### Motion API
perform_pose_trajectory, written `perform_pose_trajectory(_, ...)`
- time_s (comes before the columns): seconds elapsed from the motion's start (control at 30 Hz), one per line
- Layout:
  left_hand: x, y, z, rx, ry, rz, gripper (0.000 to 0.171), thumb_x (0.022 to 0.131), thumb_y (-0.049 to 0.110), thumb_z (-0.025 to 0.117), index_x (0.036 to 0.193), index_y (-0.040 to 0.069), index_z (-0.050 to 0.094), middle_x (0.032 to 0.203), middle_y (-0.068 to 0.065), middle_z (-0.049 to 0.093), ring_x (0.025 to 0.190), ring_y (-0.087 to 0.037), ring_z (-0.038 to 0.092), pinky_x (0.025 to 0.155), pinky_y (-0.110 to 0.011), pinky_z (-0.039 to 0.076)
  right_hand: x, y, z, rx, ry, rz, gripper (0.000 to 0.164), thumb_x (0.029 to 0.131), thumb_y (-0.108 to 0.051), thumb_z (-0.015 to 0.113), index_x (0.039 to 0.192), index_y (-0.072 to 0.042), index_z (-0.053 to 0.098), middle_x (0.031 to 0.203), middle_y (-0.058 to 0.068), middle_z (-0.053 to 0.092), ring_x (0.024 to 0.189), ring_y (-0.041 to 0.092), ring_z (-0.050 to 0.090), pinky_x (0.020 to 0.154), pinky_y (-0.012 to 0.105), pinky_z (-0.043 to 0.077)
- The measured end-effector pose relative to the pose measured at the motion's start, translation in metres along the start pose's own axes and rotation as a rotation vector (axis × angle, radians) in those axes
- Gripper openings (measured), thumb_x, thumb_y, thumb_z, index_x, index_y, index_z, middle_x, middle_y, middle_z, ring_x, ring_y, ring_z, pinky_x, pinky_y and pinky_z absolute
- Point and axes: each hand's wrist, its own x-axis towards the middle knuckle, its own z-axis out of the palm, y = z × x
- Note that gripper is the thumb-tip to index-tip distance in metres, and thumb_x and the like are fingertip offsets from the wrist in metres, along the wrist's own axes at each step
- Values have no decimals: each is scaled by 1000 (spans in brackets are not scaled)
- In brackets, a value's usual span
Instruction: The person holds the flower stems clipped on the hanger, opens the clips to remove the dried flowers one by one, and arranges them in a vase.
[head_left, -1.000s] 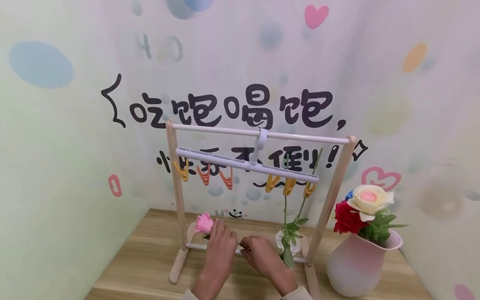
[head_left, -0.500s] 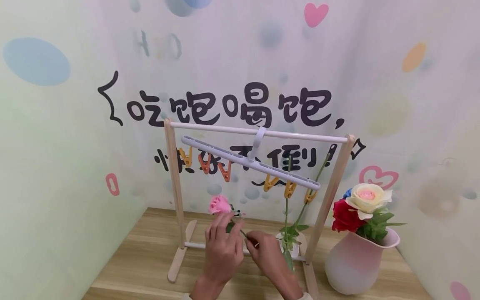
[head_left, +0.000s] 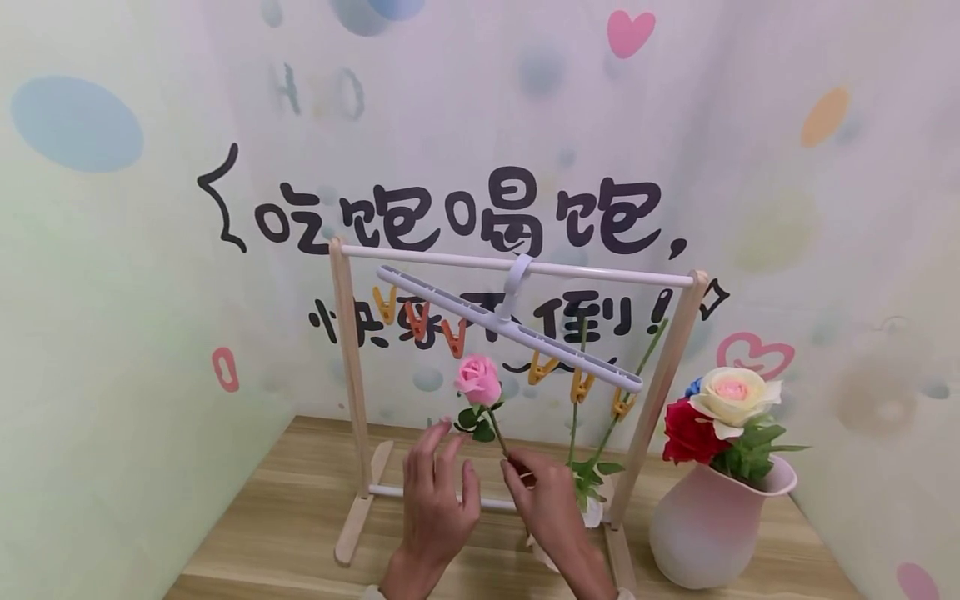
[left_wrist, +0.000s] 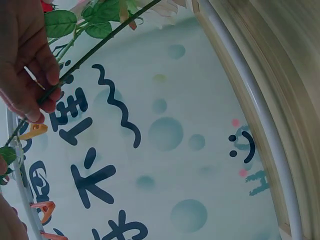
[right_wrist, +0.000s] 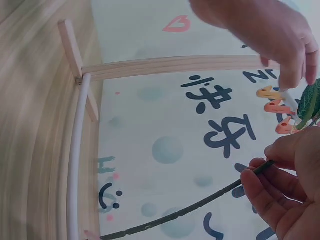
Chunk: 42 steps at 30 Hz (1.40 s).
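My right hand (head_left: 547, 504) pinches the dark green stem (right_wrist: 177, 214) of a pink rose (head_left: 478, 381). The bloom points up, leaning a little left, below the middle of a grey clip hanger (head_left: 498, 321). Just left of the stem, my left hand (head_left: 438, 496) is raised with fingers loosely extended, holding nothing. In the right wrist view, the stem's lower part runs down past my right fingertips. Two white flowers (head_left: 592, 510) hang head down at the right, their stems in yellow clips (head_left: 581, 386). The hanger tilts, right end low.
A wooden stand (head_left: 348, 375) carries the hanger on its top bar (head_left: 600, 273). More clips, orange (head_left: 453, 338) and yellow (head_left: 385, 305), hang at the hanger's left. A pale vase (head_left: 705, 525) with red, cream and blue flowers stands right of the stand on the wooden table (head_left: 255, 533).
The pink rose has swung from pointing left to upright and moved right and up. My left hand has come off it. The hanger tilts more, its left end higher.
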Motion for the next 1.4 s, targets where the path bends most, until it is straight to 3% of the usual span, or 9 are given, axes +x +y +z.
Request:
perform_pose_trajectory(0.27,-4,1,8,-63,-95,-143,37,79,14,56,112,-2,55,115,-15,52,106,-28,49,85,-39,37,5,-11,-15,9,70,-17,11,77,-6,68,84,-14,69,73,-4,67,62,-2,59,53,8,44)
perform_pose_trajectory(0.53,-12,7,20,-161,-274,-361,41,80,15,62,118,8,50,116,-4,50,109,-20,48,89,-41,40,10,-20,-30,47,149,-61,14,77,-5,68,88,-13,69,72,-4,66,62,-3,59,52,9,44)
perform_pose_trajectory(0.7,-22,13,35,-285,-412,-514,40,87,23,57,124,16,45,115,2,49,105,-12,47,85,-36,42,12,-20,-41,83,192,-77,12,79,-6,67,90,-8,70,72,-1,67,59,0,59,52,11,46)
perform_pose_trajectory(0.97,-30,24,63,-409,-630,-698,48,91,44,45,131,18,39,123,0,46,112,-15,45,91,-38,40,15,-14,-61,56,252,-77,12,78,-3,67,90,-4,70,73,4,68,57,5,59,51,14,46)
perform_pose_trajectory(1.2,-37,38,83,-468,-740,-767,53,87,49,49,130,19,41,121,4,50,111,-14,47,90,-38,40,19,-8,-82,-45,275,-20,17,78,-8,69,94,-4,70,75,2,67,58,5,59,55,11,46)
perform_pose_trajectory(1.4,-37,48,89,-569,-737,-806,48,85,44,56,126,22,43,113,6,56,105,-16,52,87,-37,41,22,-2,-99,-121,309,-47,19,75,-5,71,94,-3,70,77,5,68,56,9,60,54,10,45)
